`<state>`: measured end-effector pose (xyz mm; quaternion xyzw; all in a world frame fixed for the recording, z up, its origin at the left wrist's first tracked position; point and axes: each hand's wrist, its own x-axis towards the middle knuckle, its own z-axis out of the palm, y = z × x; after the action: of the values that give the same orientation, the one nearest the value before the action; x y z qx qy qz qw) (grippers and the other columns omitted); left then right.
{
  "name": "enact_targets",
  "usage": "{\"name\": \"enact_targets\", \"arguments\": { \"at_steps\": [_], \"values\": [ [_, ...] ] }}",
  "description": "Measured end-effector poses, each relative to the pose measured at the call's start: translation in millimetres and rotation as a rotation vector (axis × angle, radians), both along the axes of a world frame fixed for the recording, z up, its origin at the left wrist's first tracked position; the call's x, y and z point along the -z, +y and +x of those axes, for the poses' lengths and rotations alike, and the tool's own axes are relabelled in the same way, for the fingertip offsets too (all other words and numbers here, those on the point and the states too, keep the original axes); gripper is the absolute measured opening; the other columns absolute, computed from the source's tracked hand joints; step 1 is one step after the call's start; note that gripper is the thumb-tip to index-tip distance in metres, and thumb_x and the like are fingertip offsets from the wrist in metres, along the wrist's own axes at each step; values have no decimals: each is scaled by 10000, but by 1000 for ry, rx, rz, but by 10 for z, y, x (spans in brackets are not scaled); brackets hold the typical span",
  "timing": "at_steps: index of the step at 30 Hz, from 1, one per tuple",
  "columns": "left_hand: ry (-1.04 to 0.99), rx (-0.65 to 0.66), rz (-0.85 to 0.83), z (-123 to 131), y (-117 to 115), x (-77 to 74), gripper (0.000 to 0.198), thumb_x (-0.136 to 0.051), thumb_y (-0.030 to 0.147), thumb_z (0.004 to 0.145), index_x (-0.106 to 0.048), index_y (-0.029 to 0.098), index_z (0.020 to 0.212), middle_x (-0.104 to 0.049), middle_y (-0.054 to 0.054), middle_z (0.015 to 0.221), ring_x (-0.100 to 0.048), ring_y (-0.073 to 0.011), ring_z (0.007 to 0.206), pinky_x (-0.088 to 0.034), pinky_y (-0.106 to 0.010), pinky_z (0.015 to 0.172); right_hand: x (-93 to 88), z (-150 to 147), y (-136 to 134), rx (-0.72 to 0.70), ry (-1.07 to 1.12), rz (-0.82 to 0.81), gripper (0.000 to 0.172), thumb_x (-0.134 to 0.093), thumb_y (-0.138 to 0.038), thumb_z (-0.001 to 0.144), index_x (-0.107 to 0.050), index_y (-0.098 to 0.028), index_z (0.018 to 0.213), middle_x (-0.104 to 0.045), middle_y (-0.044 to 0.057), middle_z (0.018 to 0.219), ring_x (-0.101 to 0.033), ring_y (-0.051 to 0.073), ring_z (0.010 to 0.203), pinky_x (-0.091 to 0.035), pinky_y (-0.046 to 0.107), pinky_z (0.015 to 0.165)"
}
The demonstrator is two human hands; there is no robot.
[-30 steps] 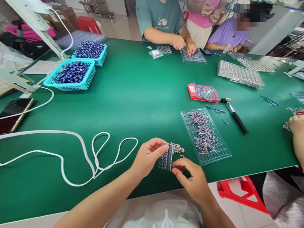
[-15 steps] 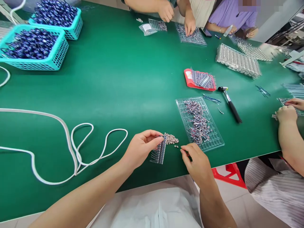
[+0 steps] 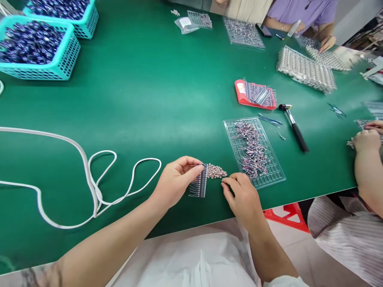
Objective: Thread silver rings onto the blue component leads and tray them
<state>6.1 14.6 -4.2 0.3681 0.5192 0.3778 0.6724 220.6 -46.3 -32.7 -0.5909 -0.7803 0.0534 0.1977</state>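
Observation:
My left hand [image 3: 175,181] pinches a strip of small blue components with thin wire leads [image 3: 199,183], held just above the green table [image 3: 155,99]. Right of the strip lies a little heap of tiny grey-pink beads [image 3: 216,171]. My right hand [image 3: 242,197] rests on the table with its fingertips closed at the edge of that heap; what they pinch is too small to make out. A clear plastic tray [image 3: 269,173] strewn with wired components lies just right of my right hand.
A red tray of strips [image 3: 241,95], a small black-handled hammer [image 3: 295,127], clear stacked trays [image 3: 305,71], two teal baskets of blue parts [image 3: 60,67] and a looped white cable [image 3: 89,175] lie about. A co-worker's hands [image 3: 368,137] work at the right edge; others sit at the far side.
My right hand has moved from under the strip up to the bead heap. The view has tilted down and shifted; my left hand keeps hold of the strip.

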Motion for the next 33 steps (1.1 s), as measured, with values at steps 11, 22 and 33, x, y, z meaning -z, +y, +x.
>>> {"name": "enact_targets", "arguments": {
  "at_steps": [11,22,33],
  "values": [
    [-2,-8,23,2,14,-4,211,-791,349,781,-715,162,841,-689,1,745,-611,-112,688,-490,-203,641,8,-114,104,-121,72,3,156,-570,-127,955,-690,-188,1033,-632,75,913,-561,212,848,-525,357,746],
    [-29,-3,13,7,18,-16,194,-791,327,776,-708,159,829,-694,0,745,-614,-109,683,-490,-209,648,12,-115,76,-147,75,-1,157,-584,-125,946,-696,-175,1044,-633,82,917,-564,215,847,-530,365,736],
    [4,7,14,-8,26,-36,196,-775,346,797,-711,167,842,-692,4,748,-612,-108,684,-485,-206,649,-46,-22,123,-208,36,-19,238,-567,-80,940,-695,-206,1097,-632,80,975,-539,210,863,-509,356,743]
  ]
}}
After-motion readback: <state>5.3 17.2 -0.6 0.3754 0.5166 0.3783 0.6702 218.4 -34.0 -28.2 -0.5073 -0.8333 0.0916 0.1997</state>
